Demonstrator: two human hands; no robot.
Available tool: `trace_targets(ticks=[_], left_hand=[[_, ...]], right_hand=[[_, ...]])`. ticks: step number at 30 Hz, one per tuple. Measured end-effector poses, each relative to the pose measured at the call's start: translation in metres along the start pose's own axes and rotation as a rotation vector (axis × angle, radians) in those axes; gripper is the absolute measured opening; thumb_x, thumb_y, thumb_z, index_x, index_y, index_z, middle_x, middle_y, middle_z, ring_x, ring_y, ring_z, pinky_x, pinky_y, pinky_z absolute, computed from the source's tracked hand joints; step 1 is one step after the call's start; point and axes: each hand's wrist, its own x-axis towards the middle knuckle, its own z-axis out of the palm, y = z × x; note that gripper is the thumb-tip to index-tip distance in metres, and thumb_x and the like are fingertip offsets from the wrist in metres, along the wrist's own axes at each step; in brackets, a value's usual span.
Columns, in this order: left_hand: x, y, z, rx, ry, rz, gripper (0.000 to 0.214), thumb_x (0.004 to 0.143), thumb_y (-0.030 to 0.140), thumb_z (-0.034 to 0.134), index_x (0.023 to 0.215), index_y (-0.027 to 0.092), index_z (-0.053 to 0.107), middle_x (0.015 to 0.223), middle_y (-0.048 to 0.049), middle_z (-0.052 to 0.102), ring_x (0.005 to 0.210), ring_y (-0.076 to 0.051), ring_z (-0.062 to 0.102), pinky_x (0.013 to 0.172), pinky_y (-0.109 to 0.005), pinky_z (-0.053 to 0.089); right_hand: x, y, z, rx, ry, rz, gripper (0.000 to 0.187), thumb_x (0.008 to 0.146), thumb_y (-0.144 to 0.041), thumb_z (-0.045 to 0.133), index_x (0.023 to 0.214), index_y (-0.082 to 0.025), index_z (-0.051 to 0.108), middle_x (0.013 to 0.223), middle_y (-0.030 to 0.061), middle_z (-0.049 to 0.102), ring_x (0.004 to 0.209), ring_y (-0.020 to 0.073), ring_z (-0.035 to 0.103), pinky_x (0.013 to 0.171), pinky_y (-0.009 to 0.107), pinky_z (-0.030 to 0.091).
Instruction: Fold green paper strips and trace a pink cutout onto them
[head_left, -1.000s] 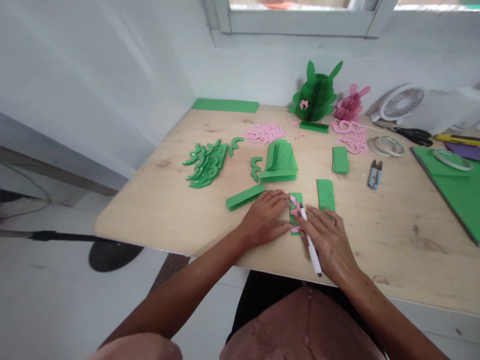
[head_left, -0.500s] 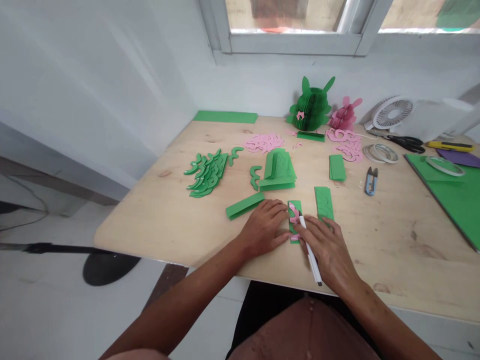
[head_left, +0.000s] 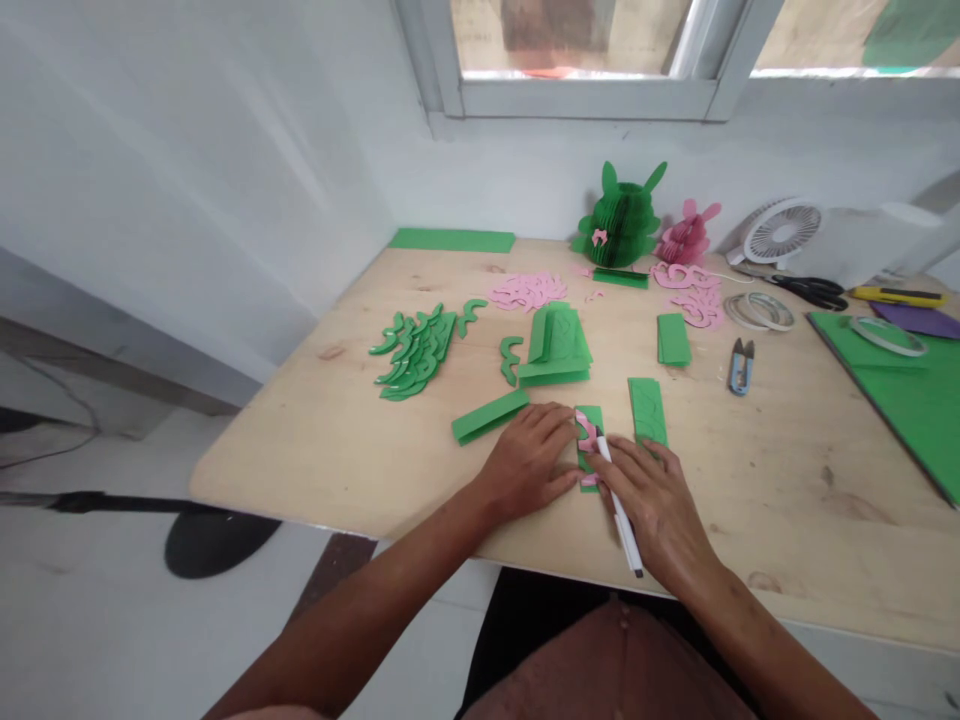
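Observation:
A pink curvy paper cutout lies on a folded green paper strip near the front edge of the table. My left hand rests flat from the left, fingers extended, its fingertips touching the strip and cutout. My right hand is closed around a white pen, whose dark tip meets the cutout's right edge. Part of the cutout is hidden under my fingers. Just past my right fingers lies another folded green piece with drawn outlines. Beyond my left hand is a folded green strip.
Green scalloped cutouts are heaped to the left. A folded green stack and pink cutouts lie farther back. On the right are thread snips, tape rolls, scissors and a green board. Paper figures stand by the wall.
The view has tilted slightly, so everything sits a little lower in the picture. Both hands, the pen and the cutout keep nearly the same places.

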Motion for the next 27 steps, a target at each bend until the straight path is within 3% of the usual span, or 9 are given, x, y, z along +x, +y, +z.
trace_targets(ticks=[6,27], left_hand=[[-0.0013,0.0004,0.0007,0.021,-0.023,0.027,0.042,0.083,0.031,0.06,0.122,0.017,0.055,0.129,-0.0077,0.06,0.124,-0.028,0.049,0.106,-0.046,0.037],[-0.0001,0.0022,-0.0011,-0.01,-0.026,-0.006,0.04,0.082,0.032,0.061,0.118,0.017,0.056,0.128,-0.0111,0.061,0.124,-0.029,0.049,0.104,-0.048,0.038]], right_hand=[[0.0005,0.0001,-0.0007,-0.003,0.003,-0.008,0.042,0.096,-0.018,0.042,0.138,-0.022,0.046,0.124,0.007,0.064,0.119,0.0246,0.052,0.1,0.044,0.03],[0.0006,0.0002,-0.0004,-0.011,0.02,-0.009,0.041,0.096,-0.019,0.043,0.136,-0.024,0.049,0.125,0.0077,0.064,0.118,0.0241,0.054,0.098,0.044,0.032]])
